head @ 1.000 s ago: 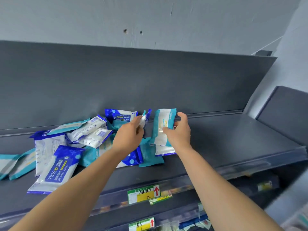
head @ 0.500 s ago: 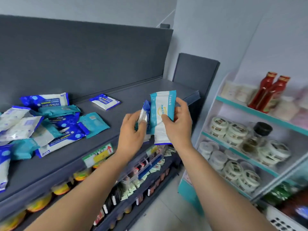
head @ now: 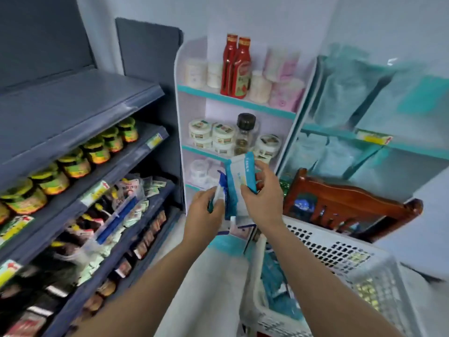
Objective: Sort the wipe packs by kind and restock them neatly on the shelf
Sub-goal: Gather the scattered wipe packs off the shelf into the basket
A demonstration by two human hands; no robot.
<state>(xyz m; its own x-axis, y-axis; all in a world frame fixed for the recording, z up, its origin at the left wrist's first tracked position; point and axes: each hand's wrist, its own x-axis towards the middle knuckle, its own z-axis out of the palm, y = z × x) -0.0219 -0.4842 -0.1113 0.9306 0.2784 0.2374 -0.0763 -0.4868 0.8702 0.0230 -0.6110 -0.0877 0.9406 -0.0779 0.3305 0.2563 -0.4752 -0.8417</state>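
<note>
The left hand [head: 203,211] is gripping a blue wipe pack [head: 226,193], and the right hand [head: 266,203] is gripping a teal-white wipe pack [head: 240,170], near a white basket [head: 340,249].

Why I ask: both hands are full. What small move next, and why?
Probably the right hand should lower its teal-edged wipe pack into the white basket: teal packs lie in it, while the left hand holds a blue wipe pack.
</note>
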